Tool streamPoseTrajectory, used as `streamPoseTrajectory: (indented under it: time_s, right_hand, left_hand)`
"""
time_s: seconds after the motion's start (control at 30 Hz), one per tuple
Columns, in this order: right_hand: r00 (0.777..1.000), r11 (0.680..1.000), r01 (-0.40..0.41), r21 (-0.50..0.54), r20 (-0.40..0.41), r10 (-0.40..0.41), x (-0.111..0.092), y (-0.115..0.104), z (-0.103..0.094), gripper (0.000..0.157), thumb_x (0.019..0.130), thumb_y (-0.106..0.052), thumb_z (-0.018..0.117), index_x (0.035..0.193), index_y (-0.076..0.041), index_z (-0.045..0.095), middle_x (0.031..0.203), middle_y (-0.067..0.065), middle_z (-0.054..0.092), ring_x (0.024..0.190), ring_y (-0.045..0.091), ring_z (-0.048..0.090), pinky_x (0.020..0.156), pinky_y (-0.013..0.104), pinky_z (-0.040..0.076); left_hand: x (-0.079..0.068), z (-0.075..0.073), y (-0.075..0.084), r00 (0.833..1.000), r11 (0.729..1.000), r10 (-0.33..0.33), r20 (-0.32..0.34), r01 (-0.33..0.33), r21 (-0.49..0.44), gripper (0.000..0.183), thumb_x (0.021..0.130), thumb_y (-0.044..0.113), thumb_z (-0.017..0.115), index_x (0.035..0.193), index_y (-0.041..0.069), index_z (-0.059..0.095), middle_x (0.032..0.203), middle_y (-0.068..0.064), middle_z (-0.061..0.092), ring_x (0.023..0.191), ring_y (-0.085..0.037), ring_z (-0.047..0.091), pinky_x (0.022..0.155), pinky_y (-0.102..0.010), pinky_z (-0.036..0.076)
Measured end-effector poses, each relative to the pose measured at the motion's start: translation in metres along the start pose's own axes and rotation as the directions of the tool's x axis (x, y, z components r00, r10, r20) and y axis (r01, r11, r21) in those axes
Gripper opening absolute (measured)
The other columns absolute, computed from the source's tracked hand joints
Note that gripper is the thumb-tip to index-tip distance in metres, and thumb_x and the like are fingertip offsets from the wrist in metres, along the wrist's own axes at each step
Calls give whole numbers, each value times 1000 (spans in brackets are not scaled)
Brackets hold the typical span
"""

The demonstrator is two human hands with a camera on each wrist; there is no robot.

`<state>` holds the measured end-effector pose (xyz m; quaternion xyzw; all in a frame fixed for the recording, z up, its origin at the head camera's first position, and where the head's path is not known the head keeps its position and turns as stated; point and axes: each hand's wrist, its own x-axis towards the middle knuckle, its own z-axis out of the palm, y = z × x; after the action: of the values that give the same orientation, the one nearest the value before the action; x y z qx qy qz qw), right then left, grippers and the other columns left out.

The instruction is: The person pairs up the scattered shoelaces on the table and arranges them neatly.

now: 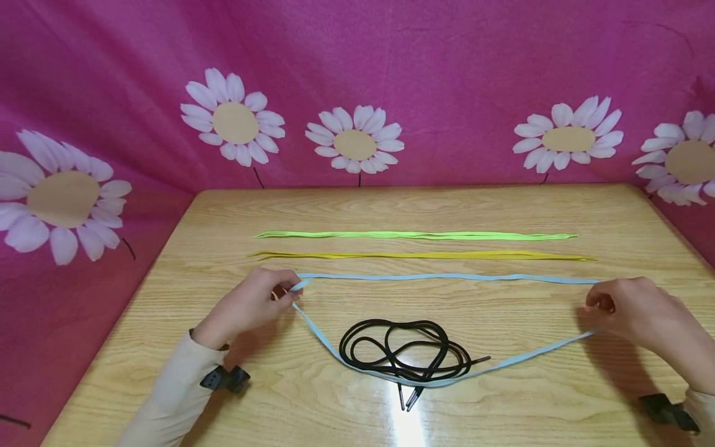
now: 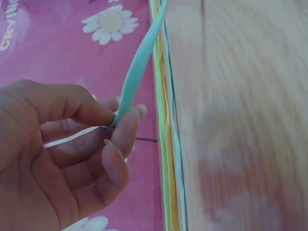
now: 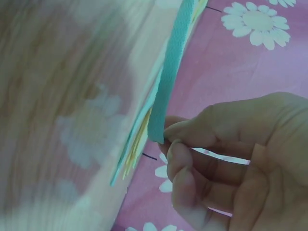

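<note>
A flat light blue shoelace sags in a curve between the two hands, its lowest part crossing in front of a coiled black round shoelace. With thumb and fingers, the left hand pinches it at the left; the left wrist view shows the lace rising from the fingertips. At the right, the right hand pinches the lace's end, seen at the thumb tip in the right wrist view, where the lace looks wide and flat. Another light blue length lies nearly straight across the table behind the sagging part.
Beyond it, a yellow shoelace and a neon green shoelace lie straight and roughly parallel on the wooden table. Pink cloth with white daisies hangs at the back and sides. Black straps sit at both wrists.
</note>
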<state>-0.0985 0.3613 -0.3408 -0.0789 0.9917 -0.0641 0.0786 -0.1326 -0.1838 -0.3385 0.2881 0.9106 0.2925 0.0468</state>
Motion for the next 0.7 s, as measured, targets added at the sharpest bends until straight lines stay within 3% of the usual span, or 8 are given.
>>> streamPoseTrajectory:
  time_s: [0.17, 0.37, 0.5, 0.7]
  right_hand:
    - [1000, 1000, -6, -14, -14, 6, -4, 6, -4, 11, 80, -12, 76, 81, -5, 68, 68, -3, 57, 62, 15, 50, 53, 35, 42]
    - [997, 999, 23, -31, -76, -25, -9, 14, -4, 9, 77, -4, 75, 80, -3, 67, 68, -3, 55, 61, 15, 48, 55, 33, 40]
    - [994, 999, 18, -39, -111, -22, -10, 16, -5, 6, 75, 4, 70, 79, -1, 67, 66, -1, 55, 60, 16, 46, 54, 33, 38]
    - [976, 998, 32, -47, -212, -42, -13, 19, -6, 12, 70, 9, 64, 74, -2, 66, 64, 3, 58, 56, 19, 55, 51, 33, 37]
  left_hand:
    - [-8, -9, -6, 999, 999, -24, -22, 23, -30, 16, 89, -9, 58, 87, 6, 64, 79, 0, 65, 69, -10, 60, 62, -26, 49]
    - [-12, -15, -12, 1000, 997, 14, 14, -13, -72, 21, 88, -16, 54, 91, 2, 64, 81, -5, 66, 64, -10, 58, 56, -25, 49]
    - [-15, -19, -15, 1000, 998, -8, 17, 9, -61, 18, 88, -14, 58, 91, 2, 63, 83, -5, 67, 68, -14, 64, 61, -27, 52]
    - [-22, -28, -20, 998, 998, -57, -10, 57, 4, 15, 87, -1, 68, 82, 12, 63, 80, 1, 67, 75, -13, 66, 64, -29, 51]
